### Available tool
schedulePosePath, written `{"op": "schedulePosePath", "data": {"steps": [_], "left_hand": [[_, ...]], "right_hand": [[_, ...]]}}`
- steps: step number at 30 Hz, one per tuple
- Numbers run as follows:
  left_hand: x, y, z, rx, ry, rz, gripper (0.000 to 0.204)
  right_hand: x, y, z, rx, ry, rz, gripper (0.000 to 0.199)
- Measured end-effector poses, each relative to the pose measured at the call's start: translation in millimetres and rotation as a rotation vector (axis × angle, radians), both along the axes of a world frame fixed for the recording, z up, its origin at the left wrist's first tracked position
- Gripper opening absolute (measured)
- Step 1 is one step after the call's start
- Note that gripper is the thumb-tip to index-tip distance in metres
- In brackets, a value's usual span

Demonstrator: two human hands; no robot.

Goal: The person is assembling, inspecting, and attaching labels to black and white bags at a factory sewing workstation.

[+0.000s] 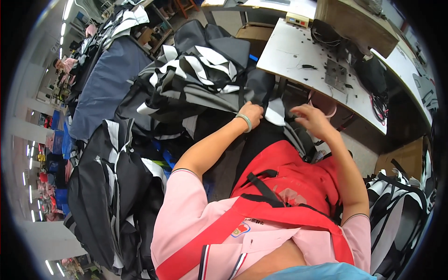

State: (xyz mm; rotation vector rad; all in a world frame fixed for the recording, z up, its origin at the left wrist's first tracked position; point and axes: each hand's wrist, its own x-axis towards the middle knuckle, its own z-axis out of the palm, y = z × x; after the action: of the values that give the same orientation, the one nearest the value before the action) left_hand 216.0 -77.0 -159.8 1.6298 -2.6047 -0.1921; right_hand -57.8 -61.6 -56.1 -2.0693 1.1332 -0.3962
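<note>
My left hand (252, 114), with a bangle at the wrist, is closed on the edge of a dark fabric piece (257, 86) beside a heap of cut pieces. That heap of black, grey and white fabric (200, 77) lies ahead and to the left. My right hand (315, 120) is raised near the table's front edge, its fingers bent but apart, with nothing seen in them. Between my hands hangs a white-faced piece (275, 112), apart from the right fingers. Its lower part runs down beside my red apron (284, 172).
A white worktable (291, 51) with black scraps and a small box-shaped device (297, 19) stands ahead right. More black fabric (100, 186) is piled at my left, below a dark blue cloth-covered stack (109, 84). Striped black-and-white pieces (396, 200) and a cardboard box (403, 161) are at right.
</note>
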Motion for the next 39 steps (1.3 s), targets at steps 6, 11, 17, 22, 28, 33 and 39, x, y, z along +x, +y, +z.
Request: {"op": "schedulePosePath", "data": {"steps": [6,11,17,22,28,33,39], "left_hand": [[-53.6,49.6,164.8,0.481,0.178,-0.447,0.016],[-50.4,64.5,283.5,0.829,0.559,-0.648,0.015],[-90.3,41.9,256.8,0.694,0.53,-0.536,0.043],[-123.9,44.1,218.7,0.08,0.388,-0.609,0.037],[-147.9,-13.8,244.4,0.124,0.374,-0.461,0.023],[-161.5,-66.1,222.0,0.627,0.799,-0.274,0.027],[-190.6,-104.8,191.7,0.752,1.015,-0.137,0.034]], "right_hand": [[21.0,10.1,45.0,-0.156,0.112,0.498,0.056],[6.3,46.7,140.8,-0.393,-0.118,0.554,0.05],[-38.2,65.2,140.4,-0.346,-0.086,0.048,0.026],[-67.8,58.4,123.7,-0.204,-0.155,-0.073,0.021],[-105.0,22.8,143.1,-0.166,-0.111,-0.242,0.02],[-120.0,-5.8,128.3,-0.083,-0.212,-0.393,0.025],[-144.3,-48.7,109.3,0.038,-0.282,-0.486,0.035]]}}
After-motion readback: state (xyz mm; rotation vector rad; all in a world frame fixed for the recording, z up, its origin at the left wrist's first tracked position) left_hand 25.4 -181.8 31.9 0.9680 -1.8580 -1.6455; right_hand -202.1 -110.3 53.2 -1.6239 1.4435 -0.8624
